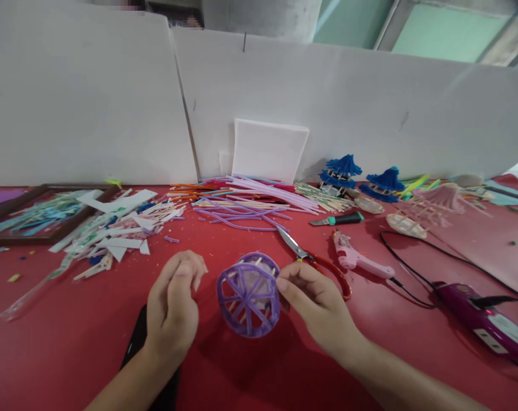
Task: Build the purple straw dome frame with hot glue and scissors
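A small wheel-shaped frame (247, 299) of purple pipe cleaners hangs tilted above the red table, its spoked round face toward me. Short pale sticks join its two rings, and a pale purple piece shows inside. At its right rim, my right hand (312, 299) pinches the frame between thumb and fingertips. To the left, my left hand (173, 302) is apart from the frame, fingers loosely curved, with nothing visible in it. Red-handled scissors (327, 268) lie half open just behind my right hand. Under my left wrist is a dark flat object (137, 337), partly hidden.
Purple pipe cleaners (246, 214) lie behind the frame. To the right are a utility knife (340, 219), a pink glue gun (361, 260), cords and a magenta power strip (481, 319). Paper scraps (122, 228) and a brown frame (49, 237) are left; blue-roofed models (342, 171) stand behind.
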`<state>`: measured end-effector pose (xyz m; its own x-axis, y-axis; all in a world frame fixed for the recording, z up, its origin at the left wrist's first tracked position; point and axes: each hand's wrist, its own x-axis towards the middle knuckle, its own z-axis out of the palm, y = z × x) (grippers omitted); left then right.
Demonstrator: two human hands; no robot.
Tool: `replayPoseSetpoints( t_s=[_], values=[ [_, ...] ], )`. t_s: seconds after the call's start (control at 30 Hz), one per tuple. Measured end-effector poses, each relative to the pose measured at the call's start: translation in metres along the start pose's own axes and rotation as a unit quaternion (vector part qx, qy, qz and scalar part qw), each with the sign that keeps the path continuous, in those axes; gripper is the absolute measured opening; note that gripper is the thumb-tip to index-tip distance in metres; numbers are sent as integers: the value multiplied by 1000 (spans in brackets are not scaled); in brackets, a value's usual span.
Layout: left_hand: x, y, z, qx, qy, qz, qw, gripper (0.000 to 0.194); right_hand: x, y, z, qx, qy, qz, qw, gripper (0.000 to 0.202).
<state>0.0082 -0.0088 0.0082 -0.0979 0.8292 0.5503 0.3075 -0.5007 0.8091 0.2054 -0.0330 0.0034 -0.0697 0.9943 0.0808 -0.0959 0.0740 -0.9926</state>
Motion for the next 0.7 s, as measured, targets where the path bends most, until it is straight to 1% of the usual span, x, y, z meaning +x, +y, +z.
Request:
replayPoseSetpoints(
  t_s=[0.07, 0.13, 0.17, 0.2, 0.27, 0.3, 0.33, 0.37, 0.4, 0.5, 0.57, 0.63, 0.7],
  values=[
    [1, -3, 0, 24, -27, -18, 999, 37, 3, 3, -1, 42, 5, 40, 998, 32],
    [0, -5, 1, 42, -58, -12, 997, 30, 5, 7, -1, 97, 16, 82, 992, 32],
    [-2, -6, 2, 48, -83, -2, 995, 29, 6, 10, -1, 126, 23, 101, 987, 31],
    [-3, -7, 2, 59, -120, 13, 991, 40, 7, 12, -1, 154, 31, 119, 980, 31],
    [-6, -8, 3, 107, -187, 38, 976, 79, 8, 16, 0, 196, 38, 154, 968, 30],
    [-8, -8, 4, 139, -208, 49, 967, 95, 8, 18, 1, 209, 35, 167, 963, 31],
    [-9, -7, 4, 171, -220, 60, 959, 105, 8, 19, 2, 215, 28, 174, 960, 32],
    [-9, -6, 4, 199, -228, 71, 951, 109, 8, 20, 2, 215, 18, 177, 960, 33],
    [-9, -4, 4, 222, -234, 82, 943, 108, 7, 20, 3, 209, 9, 176, 962, 34],
    [-8, -1, 4, 265, -246, 107, 926, 98, 6, 20, 3, 149, -7, 154, 977, 34],
    [-6, 0, 5, 271, -244, 116, 924, 92, 5, 19, 2, 66, -8, 123, 990, 29],
    [-6, 1, 5, 270, -240, 121, 925, 87, 3, 17, 1, -37, -4, 70, 997, 20],
    [-6, 1, 5, 272, -240, 119, 924, 81, 1, 15, -1, -133, -2, 10, 991, 10]
  ],
)
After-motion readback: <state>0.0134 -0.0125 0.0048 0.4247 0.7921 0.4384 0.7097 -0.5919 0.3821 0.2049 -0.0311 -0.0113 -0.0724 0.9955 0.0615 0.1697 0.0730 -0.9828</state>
